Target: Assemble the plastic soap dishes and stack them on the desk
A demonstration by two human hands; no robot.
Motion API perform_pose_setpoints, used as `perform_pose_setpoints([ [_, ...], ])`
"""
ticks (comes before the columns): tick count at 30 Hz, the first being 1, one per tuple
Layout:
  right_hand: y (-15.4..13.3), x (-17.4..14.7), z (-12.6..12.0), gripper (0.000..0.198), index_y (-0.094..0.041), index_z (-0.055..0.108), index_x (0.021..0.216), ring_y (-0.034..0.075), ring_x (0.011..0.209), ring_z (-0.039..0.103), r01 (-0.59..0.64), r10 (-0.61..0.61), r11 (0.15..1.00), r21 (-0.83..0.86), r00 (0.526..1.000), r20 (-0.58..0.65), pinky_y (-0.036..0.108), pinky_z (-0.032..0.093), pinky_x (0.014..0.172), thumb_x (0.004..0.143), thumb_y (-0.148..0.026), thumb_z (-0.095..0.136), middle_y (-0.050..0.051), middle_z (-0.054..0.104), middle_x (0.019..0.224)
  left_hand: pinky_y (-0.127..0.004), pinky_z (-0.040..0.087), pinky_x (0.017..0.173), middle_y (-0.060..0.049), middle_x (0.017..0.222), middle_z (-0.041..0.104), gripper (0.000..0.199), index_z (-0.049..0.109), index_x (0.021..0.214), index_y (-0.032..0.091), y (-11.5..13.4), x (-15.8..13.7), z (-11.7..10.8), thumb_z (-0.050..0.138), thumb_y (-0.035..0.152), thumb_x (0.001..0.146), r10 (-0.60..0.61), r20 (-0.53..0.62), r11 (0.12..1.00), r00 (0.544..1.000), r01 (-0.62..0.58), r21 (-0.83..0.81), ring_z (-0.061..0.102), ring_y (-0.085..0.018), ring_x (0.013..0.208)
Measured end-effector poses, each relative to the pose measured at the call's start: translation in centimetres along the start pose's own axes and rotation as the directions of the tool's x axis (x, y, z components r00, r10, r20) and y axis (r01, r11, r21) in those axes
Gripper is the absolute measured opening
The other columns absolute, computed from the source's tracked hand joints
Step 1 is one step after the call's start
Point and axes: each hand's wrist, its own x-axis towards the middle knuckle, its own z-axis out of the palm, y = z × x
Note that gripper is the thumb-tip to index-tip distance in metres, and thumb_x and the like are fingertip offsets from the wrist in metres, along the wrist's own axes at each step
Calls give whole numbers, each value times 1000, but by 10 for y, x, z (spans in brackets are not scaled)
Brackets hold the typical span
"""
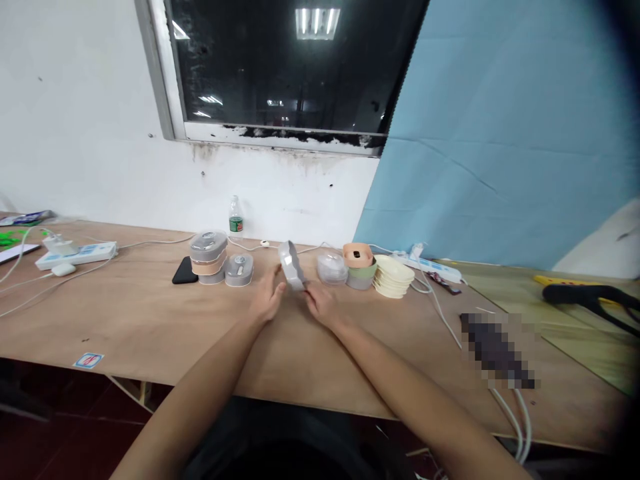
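A grey oval plastic container piece (pixel 290 265) is tilted up on edge between my two hands, above the table. My right hand (pixel 323 305) pinches its lower right edge. On its other side, my left hand (pixel 269 295) has its fingers against the left edge, partly hidden behind it, with the thumb in front. Left of the hands stand a lidded grey box (pixel 239 271) and a stack of grey and peach lunch boxes (pixel 209 257). To the right are clear plastic pieces (pixel 332 269), a peach container (pixel 357 255) on a green one (pixel 362 275), and stacked cream containers (pixel 393 277).
A black phone (pixel 185 271) lies beside the left stack, and a water bottle (pixel 236 219) stands by the wall. Power strips (pixel 95 252) and white cables run along the back of the wooden table (pixel 165 327). A pixelated dark object (pixel 497 350) lies at the right.
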Motion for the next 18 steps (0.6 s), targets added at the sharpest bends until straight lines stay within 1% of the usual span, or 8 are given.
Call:
perform_pose_setpoints([
  [2, 12, 0, -9, 25, -26, 62, 109, 25, 97, 59, -67, 59, 996, -50, 987, -147, 42, 49, 88, 91, -25, 44, 6, 63, 102, -47, 30, 108, -15, 133, 50, 53, 49, 129, 17, -10, 6, -13, 41, 54, 92, -64, -101, 971, 993, 85, 225, 42, -29, 128],
  [4, 25, 0, -21, 29, -23, 61, 113, 25, 102, 56, -159, 123, 982, -99, 946, -300, 42, 46, 91, 92, -26, 41, 9, 61, 105, -50, 28, 108, -16, 137, 48, 48, 54, 124, 18, -21, 11, -27, 47, 51, 90, -115, -175, 900, 978, 177, 398, 36, -32, 133],
  [7, 49, -2, -45, 33, -20, 63, 114, 25, 105, 53, -311, 190, 932, -188, 859, -475, 42, 42, 95, 91, -29, 42, 11, 57, 106, -55, 23, 108, -16, 145, 40, 47, 52, 128, 20, -35, 13, -42, 48, 46, 89, -183, -241, 782, 953, 289, 551, 24, -35, 139],
  [9, 64, -5, -62, 35, -18, 64, 113, 25, 103, 51, -405, 223, 880, -249, 814, -536, 42, 41, 95, 90, -30, 41, 12, 55, 103, -59, 19, 108, -18, 146, 38, 52, 49, 131, 18, -41, 12, -45, 48, 46, 87, -253, -221, 725, 942, 335, 601, 22, -37, 140],
  [11, 78, -10, -76, 36, -19, 66, 113, 26, 100, 50, -463, 243, 833, -304, 799, -549, 43, 40, 94, 89, -28, 40, 11, 54, 100, -62, 16, 107, -20, 146, 38, 57, 48, 132, 16, -42, 9, -43, 52, 48, 84, -315, -167, 689, 934, 346, 637, 23, -40, 138],
  [13, 87, -14, -86, 38, -20, 67, 113, 26, 100, 48, -478, 248, 805, -350, 808, -534, 43, 38, 93, 86, -23, 40, 11, 54, 101, -64, 14, 107, -20, 144, 40, 58, 50, 130, 17, -38, 7, -36, 57, 49, 81, -319, -128, 673, 939, 320, 667, 27, -42, 135],
  [15, 93, -15, -93, 39, -21, 67, 113, 26, 99, 46, -470, 246, 791, -392, 831, -499, 43, 37, 92, 84, -20, 40, 11, 54, 104, -63, 11, 108, -19, 139, 46, 53, 55, 124, 19, -32, 7, -28, 58, 48, 80, -260, -110, 681, 959, 263, 684, 33, -41, 131],
  [18, 96, -8, -101, 40, -22, 66, 115, 26, 99, 45, -440, 250, 770, -463, 875, -415, 43, 35, 91, 84, -19, 41, 11, 55, 107, -58, 9, 111, -17, 120, 59, 42, 61, 115, 20, -20, 8, -19, 55, 47, 83, -146, -69, 705, 987, 153, 693, 44, -37, 120],
])
